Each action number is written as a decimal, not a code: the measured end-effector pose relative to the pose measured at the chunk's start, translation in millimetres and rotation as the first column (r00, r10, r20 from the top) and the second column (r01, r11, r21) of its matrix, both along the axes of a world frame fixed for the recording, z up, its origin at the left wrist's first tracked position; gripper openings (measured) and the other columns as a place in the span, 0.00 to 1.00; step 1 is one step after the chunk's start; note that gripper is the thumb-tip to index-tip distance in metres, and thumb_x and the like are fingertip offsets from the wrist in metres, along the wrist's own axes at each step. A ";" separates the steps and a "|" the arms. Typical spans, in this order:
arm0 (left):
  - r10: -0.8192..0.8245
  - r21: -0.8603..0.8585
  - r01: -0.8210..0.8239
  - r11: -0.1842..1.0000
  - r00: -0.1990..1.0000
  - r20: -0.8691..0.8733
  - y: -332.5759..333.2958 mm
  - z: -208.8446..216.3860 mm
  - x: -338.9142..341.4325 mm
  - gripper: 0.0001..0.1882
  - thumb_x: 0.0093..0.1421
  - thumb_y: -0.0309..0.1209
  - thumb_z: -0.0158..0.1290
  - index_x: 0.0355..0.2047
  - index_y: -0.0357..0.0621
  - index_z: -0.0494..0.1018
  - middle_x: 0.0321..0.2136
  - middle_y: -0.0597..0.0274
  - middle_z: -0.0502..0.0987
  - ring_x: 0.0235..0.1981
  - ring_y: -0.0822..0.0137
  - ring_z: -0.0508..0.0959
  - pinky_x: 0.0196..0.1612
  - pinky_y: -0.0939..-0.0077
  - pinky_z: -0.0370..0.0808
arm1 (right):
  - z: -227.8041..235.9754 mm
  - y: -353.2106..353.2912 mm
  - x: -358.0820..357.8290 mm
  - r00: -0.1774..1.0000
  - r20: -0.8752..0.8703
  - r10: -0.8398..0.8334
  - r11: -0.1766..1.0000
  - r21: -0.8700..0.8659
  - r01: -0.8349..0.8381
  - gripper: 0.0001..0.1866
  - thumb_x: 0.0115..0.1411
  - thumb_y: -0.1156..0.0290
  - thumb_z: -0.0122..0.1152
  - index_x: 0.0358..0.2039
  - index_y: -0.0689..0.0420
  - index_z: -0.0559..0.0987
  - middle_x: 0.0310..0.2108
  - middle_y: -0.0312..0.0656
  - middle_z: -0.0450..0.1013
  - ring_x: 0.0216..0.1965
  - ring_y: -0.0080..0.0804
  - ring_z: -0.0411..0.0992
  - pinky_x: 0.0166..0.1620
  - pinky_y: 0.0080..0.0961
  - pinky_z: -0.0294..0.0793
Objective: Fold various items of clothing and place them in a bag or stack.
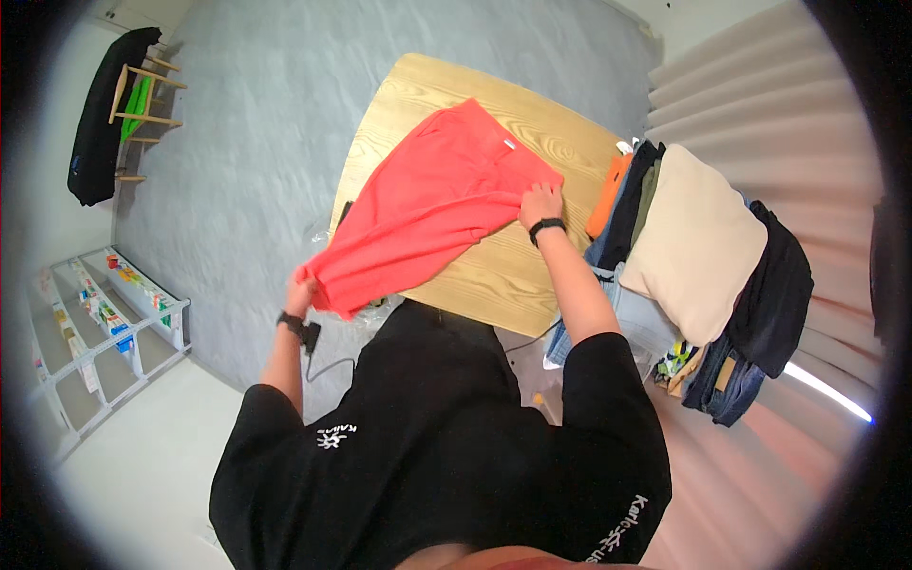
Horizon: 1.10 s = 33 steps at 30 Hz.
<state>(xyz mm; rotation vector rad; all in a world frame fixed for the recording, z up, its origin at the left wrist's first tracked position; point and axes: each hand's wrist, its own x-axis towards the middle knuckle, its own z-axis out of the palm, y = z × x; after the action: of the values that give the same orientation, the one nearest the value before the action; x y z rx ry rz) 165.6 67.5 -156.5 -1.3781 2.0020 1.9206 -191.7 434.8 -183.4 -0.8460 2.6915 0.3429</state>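
Observation:
Coral-red trousers (418, 204) lie spread slantwise over a light wooden table (494, 290). Their waistband, with a small white label inside, points to the far right; the legs run toward the near left. My left hand (301, 291) is closed on the leg ends, just past the table's left edge. At the right, my right hand (541, 205) grips a corner by the waistband. The cloth between my hands shows a long crease. Both wrists wear black bands, and a cable hangs from a small black box at the left one.
Right of the table is a pile of folded clothes (622, 204) with a beige cushion-like bundle (698, 237) on top. Clear plastic (380, 309) lies by the table's near-left edge. A white shelf (138, 328) and a wooden rack (150, 119) stand left; a pale curtain (760, 85) hangs right.

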 end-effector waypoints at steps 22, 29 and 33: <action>-0.478 -0.167 0.486 0.858 0.874 0.086 -121.9 -10.5 -178.8 0.17 0.52 0.28 0.43 0.39 0.33 0.72 0.33 0.61 0.77 0.36 0.71 0.74 0.40 0.75 0.69 | 12.7 87.9 244.3 0.852 0.350 -0.388 0.843 -0.240 0.482 0.11 0.47 0.74 0.55 0.34 0.56 0.75 0.36 0.42 0.68 0.44 0.39 0.64 0.45 0.35 0.63; -0.489 -0.339 0.492 0.802 0.867 0.101 -139.7 -19.2 -126.8 0.17 0.61 0.38 0.47 0.39 0.34 0.72 0.36 0.62 0.76 0.39 0.71 0.72 0.45 0.76 0.66 | 86.2 90.2 189.8 0.789 0.481 -0.381 0.469 -0.635 0.614 0.09 0.54 0.72 0.54 0.35 0.62 0.74 0.34 0.50 0.70 0.37 0.48 0.70 0.39 0.33 0.69; -0.242 -0.231 0.223 0.947 0.968 -0.059 -138.9 -18.1 -111.0 0.16 0.62 0.37 0.45 0.42 0.37 0.71 0.38 0.63 0.75 0.40 0.71 0.72 0.47 0.75 0.65 | 99.6 92.8 143.7 0.826 0.411 -0.387 0.420 -0.719 0.554 0.09 0.55 0.72 0.56 0.35 0.63 0.74 0.33 0.51 0.71 0.36 0.47 0.71 0.39 0.30 0.69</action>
<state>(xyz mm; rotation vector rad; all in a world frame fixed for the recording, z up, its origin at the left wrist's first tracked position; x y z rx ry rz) 54.5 -71.4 -174.6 -1.0499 2.3608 1.7257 -48.0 527.6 -83.9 -0.1848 2.6721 -1.1735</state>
